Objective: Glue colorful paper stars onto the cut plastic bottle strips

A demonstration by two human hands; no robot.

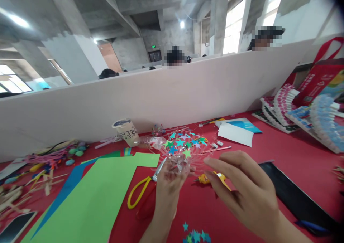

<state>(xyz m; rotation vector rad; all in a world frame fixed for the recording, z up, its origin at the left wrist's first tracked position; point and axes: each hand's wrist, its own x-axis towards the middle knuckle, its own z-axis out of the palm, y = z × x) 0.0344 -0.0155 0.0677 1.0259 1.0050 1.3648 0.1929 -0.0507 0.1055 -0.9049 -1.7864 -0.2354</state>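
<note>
My left hand [170, 182] is closed around the neck end of a clear plastic bottle piece [181, 160], cut into strips that fan outward. Blue, green and lilac stars [180, 142] dot its strips. To its right hovers my right hand [245, 189], thumb and fingers apart, with nothing seen between them. A yellow hot glue gun [212, 178] lies on the table, partly behind the right hand. Scissors [139, 193] with a yellow handle lie partly behind my left hand. Loose stars [197, 236] form a small pile at the near edge of view.
Green paper sheets [99, 189] cover the left of the red table [285, 151]. A paper cup [125, 131] and a plastic bottle [150, 142] stand and lie behind. Craft sticks [47, 184], a phone [17, 227], a black strip [295, 196] and folded paper crafts [285, 107] surround the work area.
</note>
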